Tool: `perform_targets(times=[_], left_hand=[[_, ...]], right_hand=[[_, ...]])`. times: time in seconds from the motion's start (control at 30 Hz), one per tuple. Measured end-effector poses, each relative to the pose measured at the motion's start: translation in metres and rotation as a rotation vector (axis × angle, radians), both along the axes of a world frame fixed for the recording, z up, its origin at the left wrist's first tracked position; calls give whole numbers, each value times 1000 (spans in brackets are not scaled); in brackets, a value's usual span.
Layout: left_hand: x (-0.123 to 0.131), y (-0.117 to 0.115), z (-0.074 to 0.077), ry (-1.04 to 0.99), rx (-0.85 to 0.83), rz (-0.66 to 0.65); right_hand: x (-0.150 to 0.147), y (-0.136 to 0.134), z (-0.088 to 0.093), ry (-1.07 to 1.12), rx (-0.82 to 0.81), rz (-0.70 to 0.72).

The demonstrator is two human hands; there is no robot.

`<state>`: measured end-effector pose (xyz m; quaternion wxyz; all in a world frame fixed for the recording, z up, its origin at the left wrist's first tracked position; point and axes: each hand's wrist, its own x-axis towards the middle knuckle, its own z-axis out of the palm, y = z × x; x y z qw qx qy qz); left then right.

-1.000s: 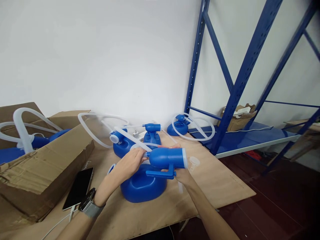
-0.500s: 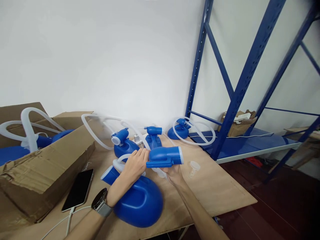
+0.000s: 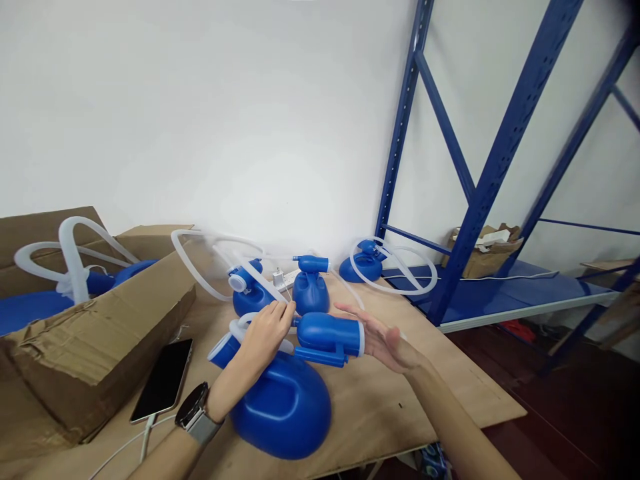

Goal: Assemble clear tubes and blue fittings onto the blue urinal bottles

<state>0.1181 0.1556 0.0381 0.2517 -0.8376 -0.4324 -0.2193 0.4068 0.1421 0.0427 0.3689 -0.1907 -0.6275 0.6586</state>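
My left hand (image 3: 267, 330), a watch (image 3: 193, 407) on its wrist, is closed around the end of a white hose where it meets the narrow tip of a blue plastic urinal head (image 3: 325, 333). The head lies sideways, its white-rimmed mouth to the right and a blue clip-like bar along its near side. By that mouth is my right hand (image 3: 385, 340), fingers stretched out and apart; whether it touches the rim I cannot tell. Below my left hand, a large blue bottle (image 3: 285, 407) lies on the table, its white-rimmed neck pointing left.
Several more blue bottles (image 3: 311, 293) with hoses stand toward the wall. At left are a cardboard box (image 3: 100, 347) holding blue parts and hoses, and a phone (image 3: 163, 380) on a cable. Blue shelving (image 3: 500, 300) rises at right, beyond the wooden table's (image 3: 450, 393) edge.
My right hand has come out from beneath the urinal head, moved right and opened beside its mouth. The head sits slightly lower in view; my left hand keeps its hold.
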Motion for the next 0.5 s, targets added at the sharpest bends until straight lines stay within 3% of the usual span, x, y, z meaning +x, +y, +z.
perform_targets(times=[0.13, 0.23, 0.5], left_hand=[[5, -2, 1, -3, -18, 5], [4, 3, 3, 19, 5, -49], [-6, 11, 0, 236, 50, -209]], right_hand=[[-9, -18, 13, -282, 0, -276], [-9, -23, 14, -301, 100, -437], [18, -14, -4, -246, 213, -490]])
